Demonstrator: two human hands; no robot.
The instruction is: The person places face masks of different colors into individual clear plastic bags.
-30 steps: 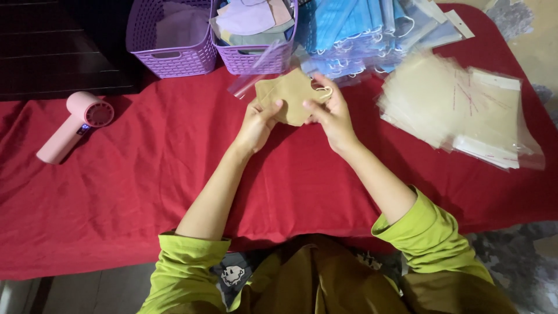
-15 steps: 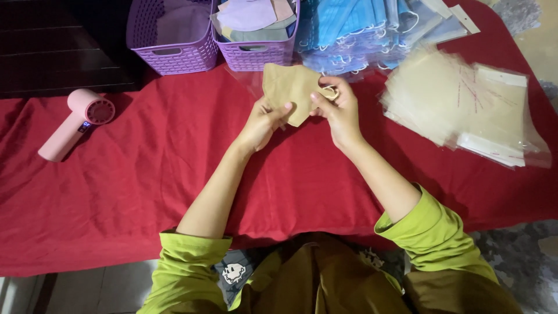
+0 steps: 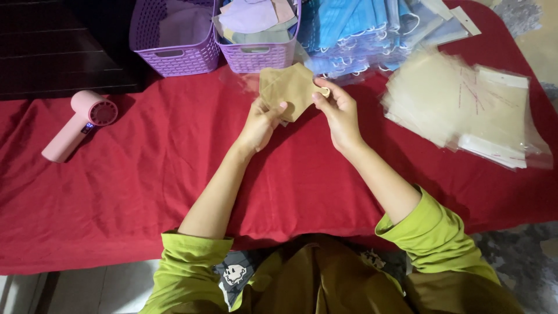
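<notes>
Both hands pinch a tan mask [image 3: 289,88] above the table's far edge: left hand [image 3: 260,123] grips its lower corner, right hand [image 3: 339,110] its side. Possibly inside a clear sleeve; keep edges aligned.

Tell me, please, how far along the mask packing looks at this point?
No sealed packets show that I can tell. In hand: the left hand and right hand hold a tan mask above the red cloth. Left: a blue mask pile, masks in a purple basket and a stack of clear bags.
</notes>
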